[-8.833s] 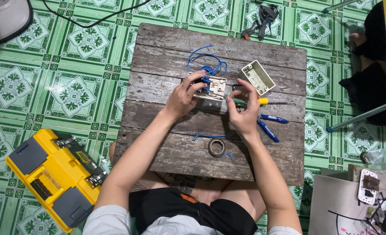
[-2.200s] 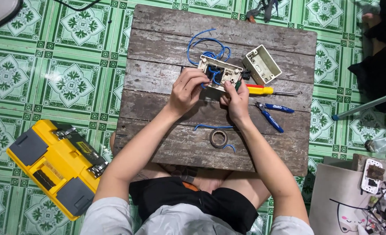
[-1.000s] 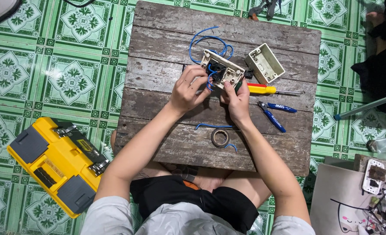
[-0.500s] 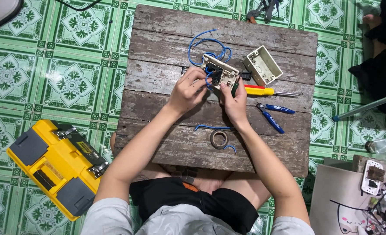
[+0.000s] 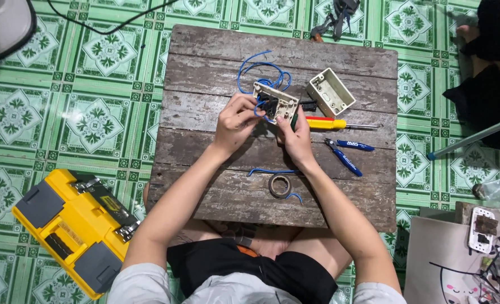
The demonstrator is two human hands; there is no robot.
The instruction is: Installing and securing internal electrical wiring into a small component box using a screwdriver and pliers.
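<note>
Hands meet over the middle of the wooden counter [image 5: 205, 186]: the left hand [image 5: 236, 121] pinches the near corner of a cream switch plate [image 5: 276, 101], and the right hand [image 5: 296, 138] grips its lower edge, so the plate is held tilted just above the boards. Blue wires [image 5: 255, 70] loop out of its back. Judging by its look, the plate is light, stiff plastic, likely to crack if squeezed hard, and is best held by its rim, clear of the wiring. The wires look springy and would tug it sideways. Just to the right stands an open cream wall box [image 5: 330, 92]; it appears to hold nothing. A yellow toolbox [image 5: 69, 228] lies shut on the tiled floor, contents hidden. Near the right hand lie a yellow-handled screwdriver [image 5: 331, 124], blue pliers [image 5: 345, 153] and a tape roll [image 5: 280, 186].
</note>
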